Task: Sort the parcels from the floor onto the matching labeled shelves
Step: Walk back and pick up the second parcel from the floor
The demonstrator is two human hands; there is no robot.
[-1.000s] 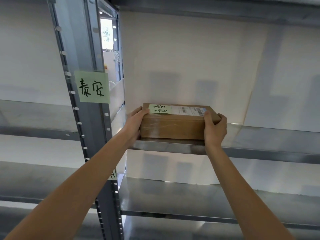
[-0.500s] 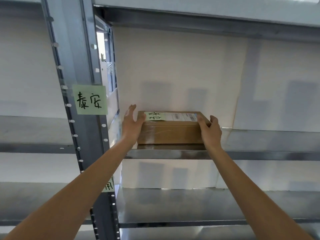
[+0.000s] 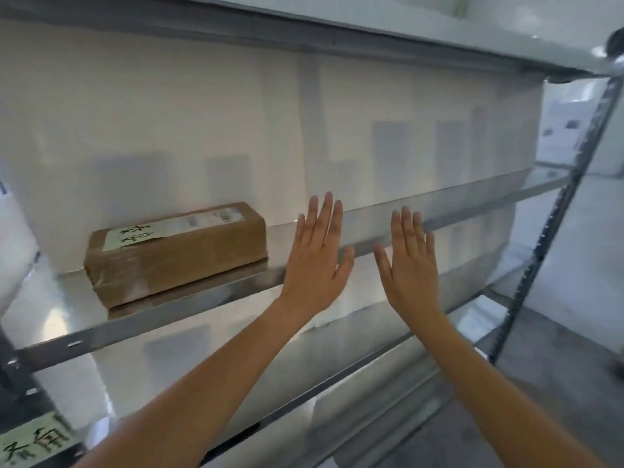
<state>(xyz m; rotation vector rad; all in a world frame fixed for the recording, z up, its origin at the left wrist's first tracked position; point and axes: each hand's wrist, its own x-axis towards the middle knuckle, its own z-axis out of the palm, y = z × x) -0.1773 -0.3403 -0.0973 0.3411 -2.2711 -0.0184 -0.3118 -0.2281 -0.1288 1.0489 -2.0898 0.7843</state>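
Head view, and nearest the camera two bare forearms rise from the bottom edge toward the shelving. Left hand (image 3: 315,261) up, palm facing the rack, fingers straight and fanned apart, nothing in its grip. Right hand (image 3: 410,261) beside it, same story: flat, spread, holding nothing. The two hands hang close together in front of the shelf (image 3: 189,298), roughly level with its front lip, and neither touches metal as far as I can tell.

Now the relation that matters. The parcel (image 3: 175,255) lies to the left of both hands, clear of them, so the left hand is the nearer one. It's a brown box sitting flat on the shelf toward the left end, its long axis running along the shelf, its near left corner right up at the front edge. A green handwritten label (image 3: 135,237) sits on its top at the left end, with a white shipping sticker further right.

My read: this box is placed, and no other parcel shows here, so the coming move should be down to the floor for another.

Low left, a second green note (image 3: 33,440) on the upright marks the tier below. Far right, the end post (image 3: 553,224) slants against the white wall.
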